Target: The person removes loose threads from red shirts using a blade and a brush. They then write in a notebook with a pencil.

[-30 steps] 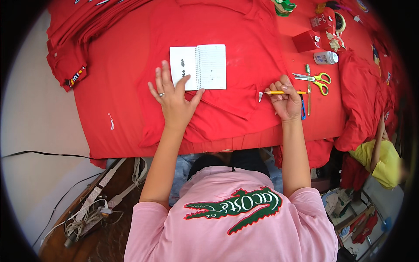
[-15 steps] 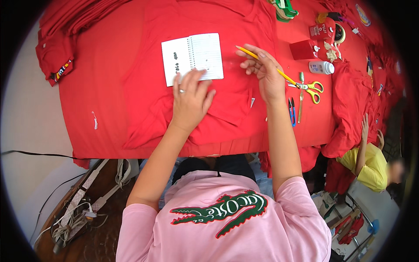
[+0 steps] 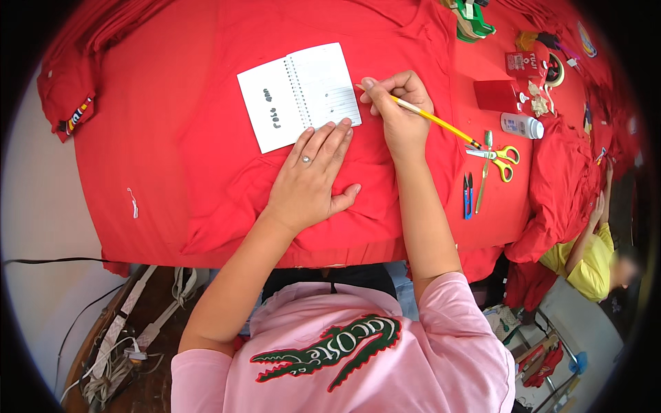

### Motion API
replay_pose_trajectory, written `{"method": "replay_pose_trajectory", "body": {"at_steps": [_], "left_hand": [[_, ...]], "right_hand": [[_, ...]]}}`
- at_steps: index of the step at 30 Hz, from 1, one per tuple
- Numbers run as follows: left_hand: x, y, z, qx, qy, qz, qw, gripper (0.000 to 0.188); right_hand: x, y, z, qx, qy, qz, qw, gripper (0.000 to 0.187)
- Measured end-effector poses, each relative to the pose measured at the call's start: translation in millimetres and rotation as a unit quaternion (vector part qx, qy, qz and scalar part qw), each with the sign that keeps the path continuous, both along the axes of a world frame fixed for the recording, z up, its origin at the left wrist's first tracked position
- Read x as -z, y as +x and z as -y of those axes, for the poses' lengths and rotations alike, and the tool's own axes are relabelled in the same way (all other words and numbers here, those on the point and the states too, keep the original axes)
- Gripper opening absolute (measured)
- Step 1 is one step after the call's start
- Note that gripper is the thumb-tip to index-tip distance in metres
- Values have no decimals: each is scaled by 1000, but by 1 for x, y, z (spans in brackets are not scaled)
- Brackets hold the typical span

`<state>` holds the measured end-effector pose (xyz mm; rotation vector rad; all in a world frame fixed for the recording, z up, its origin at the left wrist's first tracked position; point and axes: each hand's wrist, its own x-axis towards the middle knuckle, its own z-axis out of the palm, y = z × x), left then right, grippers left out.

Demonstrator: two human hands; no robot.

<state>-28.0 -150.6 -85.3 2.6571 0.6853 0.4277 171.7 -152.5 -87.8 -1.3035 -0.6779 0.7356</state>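
Observation:
A spiral notebook [image 3: 265, 79] lies spread on the red cloth, with dark handwriting on its left page and a few small marks on its lined right page. My left hand [image 3: 310, 175] rests flat, its fingertips on the notebook's lower edge near the spiral and its thumb out to the side. Just right of the notebook, my right hand [image 3: 403, 113] grips a yellow pencil [image 3: 441, 124]. The pencil's tip points left at the right page's edge, and its eraser end reaches toward the scissors.
Yellow-handled scissors [image 3: 507, 165], blue thread snips [image 3: 468, 197] and a thin green-tipped tool [image 3: 480, 193] lie at the right. Behind them are a white bottle [image 3: 521, 126], a red box [image 3: 496, 95] and a green tape dispenser [image 3: 475, 24]. A person in yellow [image 3: 589, 265] is at far right.
My left hand has settled flat on the notebook's lower edge. My right hand has turned and closed around the pencil, bringing its tip nearer the right page.

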Motion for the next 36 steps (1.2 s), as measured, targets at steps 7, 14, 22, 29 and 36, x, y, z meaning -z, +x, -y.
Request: {"method": "replay_pose_trajectory", "body": {"at_steps": [7,14,22,29,36], "left_hand": [[-2,-5,-1,23,-35,10,999,83],[-2,-5,-2,26,-41,2,999,83],[-1,-6,0,29,-43,7,999,82],[-3,-6,0,27,-52,13,998,79],[-2,-5,-1,26,-55,8,998,80]], "right_hand": [[-13,13,-18,-17,7,-13,1000,25],[2,2,-26,-17,11,78,997,26],[0,1,-27,8,51,12,999,26],[1,-2,-28,6,72,32,997,31],[3,-1,-23,-3,9,131,991,42]]}}
